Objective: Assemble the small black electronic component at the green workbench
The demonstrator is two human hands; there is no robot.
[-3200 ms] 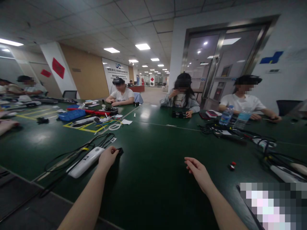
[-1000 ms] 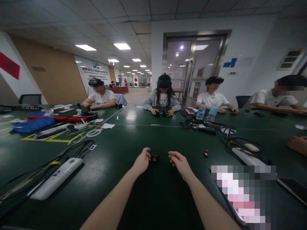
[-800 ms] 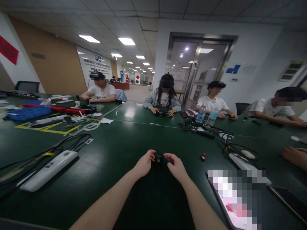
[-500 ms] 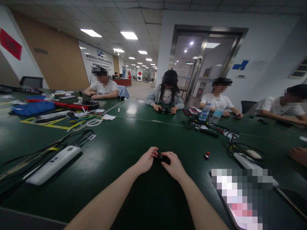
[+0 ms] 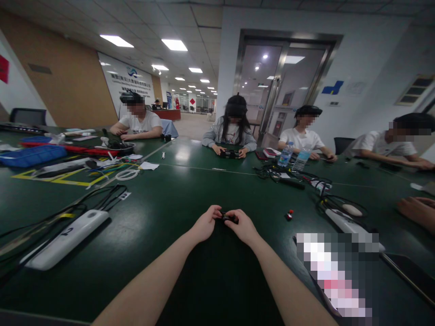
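Between my two hands, just above or on the green table (image 5: 176, 217), is a small black object (image 5: 228, 217) whose kind I cannot make out. My left hand (image 5: 206, 225) pinches its left end with thumb and fingertips. On its other side, my right hand (image 5: 240, 224) has its fingers curled round the right end. Much of the object is covered by my fingers. Off to the right lies a small red, white and black item (image 5: 289, 215), apart from both hands.
A white power strip (image 5: 68, 240) with black cables lies left. To the right are a pixelated phone-like slab (image 5: 335, 276), another power strip (image 5: 351, 228) and water bottles (image 5: 301, 158). A blue basket (image 5: 34, 156) stands far left. Several people sit around the table; a co-worker's hand (image 5: 416, 212) rests at right.
The camera view has turned slightly right, shifting everything a little left. The black object seems tilted differently between my hands, and both hands still hold it.
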